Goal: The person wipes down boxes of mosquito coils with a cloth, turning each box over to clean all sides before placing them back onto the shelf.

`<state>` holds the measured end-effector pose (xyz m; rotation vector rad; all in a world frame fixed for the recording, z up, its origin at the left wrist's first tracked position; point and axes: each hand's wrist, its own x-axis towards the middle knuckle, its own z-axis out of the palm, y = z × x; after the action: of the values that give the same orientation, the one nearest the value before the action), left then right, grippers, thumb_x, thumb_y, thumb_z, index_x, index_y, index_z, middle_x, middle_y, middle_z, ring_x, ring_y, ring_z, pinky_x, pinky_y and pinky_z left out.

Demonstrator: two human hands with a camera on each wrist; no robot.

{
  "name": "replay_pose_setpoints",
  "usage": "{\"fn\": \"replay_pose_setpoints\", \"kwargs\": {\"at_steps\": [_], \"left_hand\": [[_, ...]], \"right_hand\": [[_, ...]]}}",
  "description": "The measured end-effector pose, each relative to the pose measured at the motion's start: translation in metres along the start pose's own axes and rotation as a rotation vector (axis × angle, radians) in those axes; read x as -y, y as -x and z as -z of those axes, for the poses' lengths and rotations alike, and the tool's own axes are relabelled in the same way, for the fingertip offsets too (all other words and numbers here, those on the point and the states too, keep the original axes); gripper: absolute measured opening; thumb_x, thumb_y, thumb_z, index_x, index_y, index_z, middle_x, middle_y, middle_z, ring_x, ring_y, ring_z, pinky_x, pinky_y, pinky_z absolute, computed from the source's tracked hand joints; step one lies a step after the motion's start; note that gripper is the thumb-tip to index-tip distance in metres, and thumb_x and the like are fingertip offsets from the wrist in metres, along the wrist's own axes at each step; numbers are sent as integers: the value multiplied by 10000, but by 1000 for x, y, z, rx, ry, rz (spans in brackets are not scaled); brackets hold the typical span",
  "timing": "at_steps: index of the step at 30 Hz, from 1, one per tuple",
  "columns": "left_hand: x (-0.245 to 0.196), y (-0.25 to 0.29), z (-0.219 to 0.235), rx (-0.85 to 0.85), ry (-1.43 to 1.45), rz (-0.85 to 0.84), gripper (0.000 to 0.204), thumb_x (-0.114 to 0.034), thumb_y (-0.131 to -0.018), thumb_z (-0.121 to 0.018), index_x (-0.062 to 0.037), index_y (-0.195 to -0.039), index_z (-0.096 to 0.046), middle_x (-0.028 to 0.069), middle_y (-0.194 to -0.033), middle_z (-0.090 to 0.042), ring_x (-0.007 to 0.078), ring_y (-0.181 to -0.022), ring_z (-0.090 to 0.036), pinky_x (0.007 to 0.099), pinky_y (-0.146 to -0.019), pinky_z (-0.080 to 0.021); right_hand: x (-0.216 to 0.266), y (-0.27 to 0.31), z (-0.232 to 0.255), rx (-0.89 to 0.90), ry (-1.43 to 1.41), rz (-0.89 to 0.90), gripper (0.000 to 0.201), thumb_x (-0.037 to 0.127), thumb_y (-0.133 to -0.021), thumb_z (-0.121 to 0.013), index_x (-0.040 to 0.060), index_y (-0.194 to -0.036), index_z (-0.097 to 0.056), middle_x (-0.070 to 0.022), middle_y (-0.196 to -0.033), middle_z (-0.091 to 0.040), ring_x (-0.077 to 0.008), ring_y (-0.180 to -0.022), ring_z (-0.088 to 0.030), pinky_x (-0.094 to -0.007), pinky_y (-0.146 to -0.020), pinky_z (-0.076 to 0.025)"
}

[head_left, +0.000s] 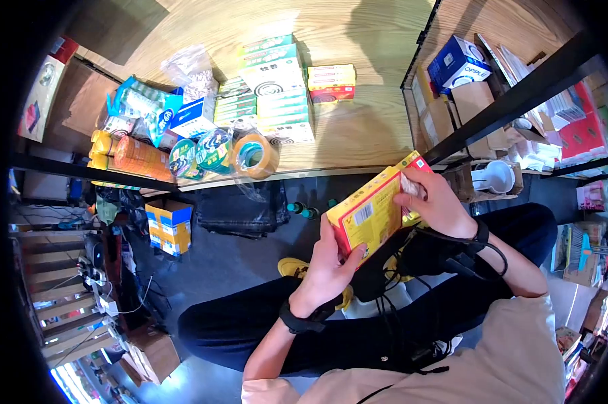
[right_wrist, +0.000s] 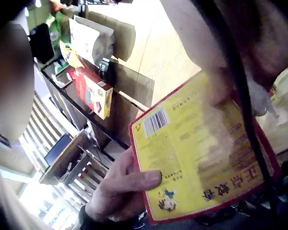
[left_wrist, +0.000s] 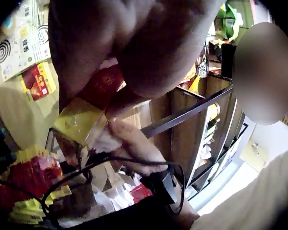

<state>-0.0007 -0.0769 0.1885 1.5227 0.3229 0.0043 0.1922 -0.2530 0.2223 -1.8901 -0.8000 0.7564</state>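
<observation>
A yellow and red mosquito coil box [head_left: 378,202] is held up over the person's lap, its printed back with a barcode facing up. My left hand [head_left: 321,273] grips the near left end, thumb on the printed face; that thumb also shows in the right wrist view on the yellow face [right_wrist: 192,153]. At the far right end is my right hand [head_left: 445,205], with a crumpled white tissue [right_wrist: 260,98] pinched between its thumb and fingers against the box. In the left wrist view, the left hand covers much of the box [left_wrist: 79,122].
On the wooden shelf [head_left: 364,135] stand stacked green and white boxes [head_left: 277,74], small yellow and red boxes [head_left: 331,81], tape rolls [head_left: 253,155] and orange bottles [head_left: 139,158]. A black metal post [head_left: 506,97] rises at right. Below are black bags [head_left: 240,209] and a carton [head_left: 169,225].
</observation>
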Motion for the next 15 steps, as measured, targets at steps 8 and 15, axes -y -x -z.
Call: {"fn": "replay_pose_setpoints", "kwargs": {"at_steps": [8,15], "left_hand": [[7,-3,5,1,-104,-197,634,-6,-935,-656,44,-1412,-242,260,-1189,-649,293,-1106,-692,348,-888,-544],[6,-1,9,27,-200,-83,622,-1,-936,-640,60,-1411,-244,271,-1097,-665,302,-954,-719,369,-789,-554]], "right_hand": [[-6,-2,-8,-113,-226,15,460,131,-934,-725,-48,-1332,-579,-127,-1179,-704,-151,-1117,-638,-308,-969,-492],[6,-5,-4,-84,87,212,468,41,-884,-729,-17,-1323,-579,-118,-1236,-661,-225,-1159,-630,-336,-993,-503]]}}
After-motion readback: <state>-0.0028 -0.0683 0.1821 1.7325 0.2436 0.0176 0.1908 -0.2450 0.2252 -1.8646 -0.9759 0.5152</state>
